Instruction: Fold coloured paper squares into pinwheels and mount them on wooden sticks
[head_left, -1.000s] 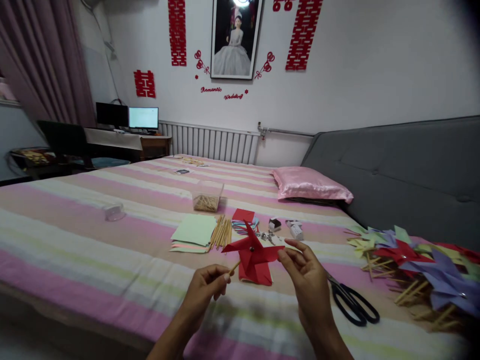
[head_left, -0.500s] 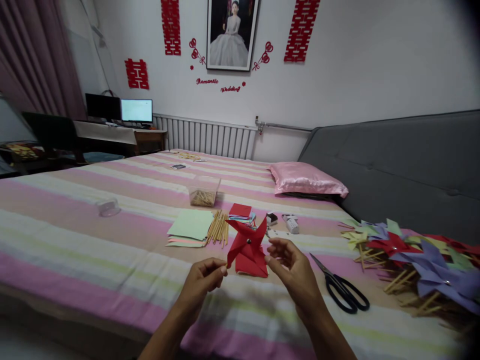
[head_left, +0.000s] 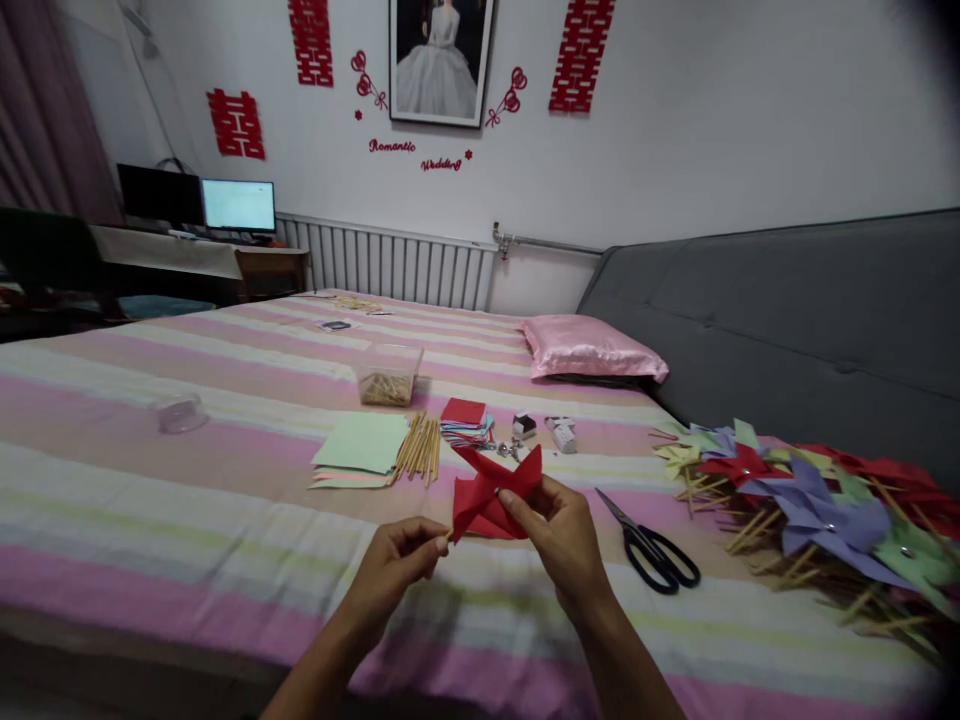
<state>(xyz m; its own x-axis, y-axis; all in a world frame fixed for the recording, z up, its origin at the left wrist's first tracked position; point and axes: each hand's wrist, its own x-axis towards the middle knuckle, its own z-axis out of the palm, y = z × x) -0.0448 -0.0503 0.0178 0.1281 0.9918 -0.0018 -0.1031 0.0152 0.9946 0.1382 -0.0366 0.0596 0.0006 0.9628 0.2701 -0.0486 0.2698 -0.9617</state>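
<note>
Between my hands is a red paper pinwheel [head_left: 484, 472], held above the striped bedspread. My left hand [head_left: 401, 560] pinches its thin wooden stick, only a bit of which shows by the fingertips. On the right side, my right hand [head_left: 561, 535] grips the paper, its thumb pressed at the centre pin and its fingers behind the blades. Beneath the pinwheel lies red paper [head_left: 466, 492], partly covered by it. Small metal fasteners [head_left: 512, 450] are scattered just beyond. Black-handled scissors [head_left: 660, 555] rest to the right of my right hand.
Several pinwheels [head_left: 825, 520] are heaped at the right. Beyond my hands lie green paper sheets [head_left: 364, 442], wooden sticks [head_left: 418, 450], a small paper stack [head_left: 463, 410] and two small boxes [head_left: 523, 425]. Farther off are a clear tub [head_left: 388, 378], a clear lid [head_left: 180, 413] and a pink pillow [head_left: 592, 347].
My right hand has closed on the pinwheel, its thumb now at the centre. The pinwheel has tilted over, and the view has turned slightly right. My left hand keeps its pinch on the stick.
</note>
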